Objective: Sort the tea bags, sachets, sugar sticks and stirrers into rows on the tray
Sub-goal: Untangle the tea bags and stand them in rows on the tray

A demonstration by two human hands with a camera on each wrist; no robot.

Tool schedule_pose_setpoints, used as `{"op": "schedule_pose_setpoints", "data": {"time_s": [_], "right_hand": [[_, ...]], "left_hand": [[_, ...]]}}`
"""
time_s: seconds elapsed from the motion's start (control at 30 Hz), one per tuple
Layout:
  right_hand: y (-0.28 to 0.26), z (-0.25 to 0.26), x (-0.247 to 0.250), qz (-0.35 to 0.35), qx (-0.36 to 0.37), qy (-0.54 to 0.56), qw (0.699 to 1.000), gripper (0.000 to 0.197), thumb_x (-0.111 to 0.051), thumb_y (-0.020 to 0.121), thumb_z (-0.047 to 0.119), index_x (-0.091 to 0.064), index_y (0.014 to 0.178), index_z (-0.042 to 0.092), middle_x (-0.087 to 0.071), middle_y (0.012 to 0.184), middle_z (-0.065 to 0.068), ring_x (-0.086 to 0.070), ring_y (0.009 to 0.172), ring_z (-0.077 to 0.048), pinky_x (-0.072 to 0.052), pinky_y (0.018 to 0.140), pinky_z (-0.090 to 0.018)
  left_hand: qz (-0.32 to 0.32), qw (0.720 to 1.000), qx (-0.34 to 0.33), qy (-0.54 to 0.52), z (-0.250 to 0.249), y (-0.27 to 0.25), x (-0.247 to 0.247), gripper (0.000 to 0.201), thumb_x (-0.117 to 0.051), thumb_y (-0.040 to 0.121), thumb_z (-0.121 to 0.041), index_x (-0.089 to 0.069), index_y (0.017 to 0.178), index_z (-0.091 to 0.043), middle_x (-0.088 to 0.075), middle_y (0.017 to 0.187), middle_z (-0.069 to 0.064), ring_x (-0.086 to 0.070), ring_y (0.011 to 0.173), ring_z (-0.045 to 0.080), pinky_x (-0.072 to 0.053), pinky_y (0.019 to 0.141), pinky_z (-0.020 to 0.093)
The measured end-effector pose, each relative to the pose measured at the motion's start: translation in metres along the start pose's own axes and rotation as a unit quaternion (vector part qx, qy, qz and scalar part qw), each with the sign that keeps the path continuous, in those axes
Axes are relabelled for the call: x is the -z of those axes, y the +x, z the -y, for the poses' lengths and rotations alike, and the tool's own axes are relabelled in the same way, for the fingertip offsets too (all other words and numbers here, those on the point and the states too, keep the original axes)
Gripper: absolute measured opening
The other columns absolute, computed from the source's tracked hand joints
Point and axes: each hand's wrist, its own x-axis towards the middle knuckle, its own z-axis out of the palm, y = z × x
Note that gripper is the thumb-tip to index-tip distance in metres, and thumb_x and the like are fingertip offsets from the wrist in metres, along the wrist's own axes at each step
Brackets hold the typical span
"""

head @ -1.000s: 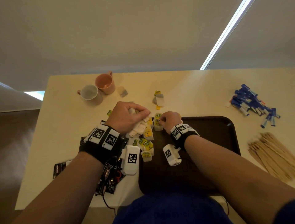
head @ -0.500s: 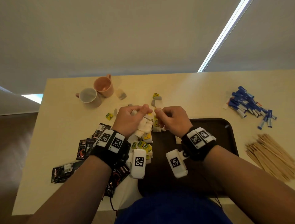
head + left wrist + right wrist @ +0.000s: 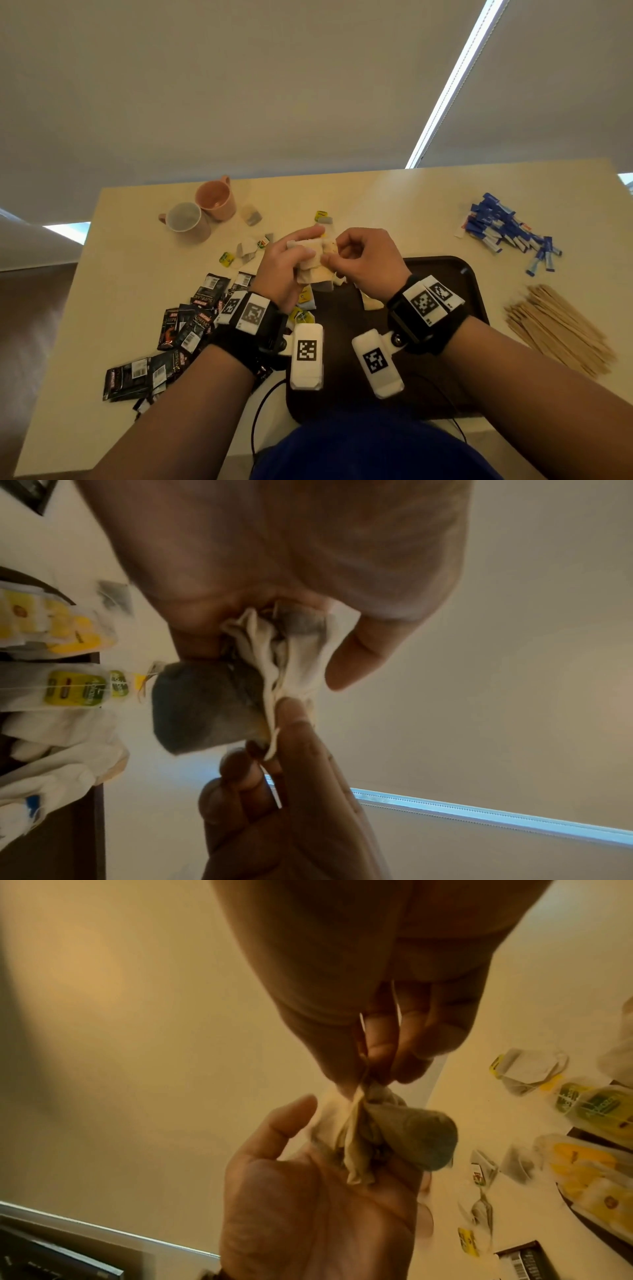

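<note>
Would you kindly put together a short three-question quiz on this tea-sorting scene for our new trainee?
1. True or false: the wooden stirrers already lie on the tray.
2. What do the left hand and right hand hold between them?
A. a bunch of tea bags
B. a mug
C. sugar sticks
3. Fill in: the black sachets lie on the table to the ______ of the tray.

Key:
1. False; they lie on the table to the tray's right.
2. A
3. left
</note>
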Motion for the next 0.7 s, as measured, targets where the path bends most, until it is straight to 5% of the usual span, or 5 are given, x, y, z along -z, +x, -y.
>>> {"op": "schedule_pose_setpoints", "data": {"time_s": [0.1,0.27,0.4,0.57,0.7], "right_hand": [[-0.004,0.001,0.005,-0.021,0.022,-0.009,1.000,0.013,-0.079,0.081,0.027,-0.071,0.088,0.018,-0.069,0.077,0.003,-0.062,0.067,-0.012,-0.055,0.066,-0.031],[-0.003,0.009,0.010,0.004,0.023,0.000,1.000,0.012,-0.079,0.082,0.025,-0.073,0.090,0.018,-0.071,0.077,0.006,-0.062,0.067,-0.006,-0.054,0.065,-0.025],[-0.001,0.010,0.014,0.011,0.029,0.002,1.000,0.007,-0.078,0.083,0.020,-0.073,0.088,0.019,-0.071,0.075,0.005,-0.062,0.065,-0.006,-0.055,0.067,-0.030],[-0.001,0.011,0.018,-0.028,0.024,0.038,0.999,0.006,-0.077,0.085,0.019,-0.071,0.086,0.020,-0.065,0.070,0.008,-0.057,0.058,-0.002,-0.048,0.058,-0.023],[0.000,0.013,0.025,-0.081,0.070,0.075,0.991,0.009,-0.078,0.083,0.020,-0.075,0.090,0.024,-0.070,0.084,-0.006,-0.063,0.071,-0.019,-0.055,0.066,-0.038]], "left_hand": [[0.018,0.999,-0.004,0.027,0.004,-0.001,0.001,0.047,-0.039,0.091,0.015,-0.063,0.125,-0.007,-0.063,0.119,0.023,-0.070,0.087,0.032,-0.061,0.056,0.042],[0.048,0.985,-0.072,0.147,0.008,-0.002,0.003,0.044,-0.066,0.089,0.003,-0.064,0.126,-0.022,-0.068,0.122,0.015,-0.069,0.105,0.035,-0.059,0.085,0.050],[0.064,0.980,-0.082,0.171,0.006,-0.002,0.007,0.050,-0.068,0.086,0.008,-0.064,0.124,-0.024,-0.069,0.121,0.014,-0.069,0.105,0.031,-0.059,0.087,0.043],[0.063,0.982,-0.058,0.167,0.006,-0.002,0.011,0.053,-0.078,0.070,-0.004,-0.066,0.116,-0.026,-0.070,0.115,0.015,-0.067,0.109,0.034,-0.055,0.094,0.053],[0.036,0.982,-0.054,0.178,0.008,0.002,0.016,0.050,-0.077,0.072,-0.005,-0.066,0.115,-0.027,-0.074,0.108,0.010,-0.069,0.105,0.034,-0.054,0.094,0.059]]}}
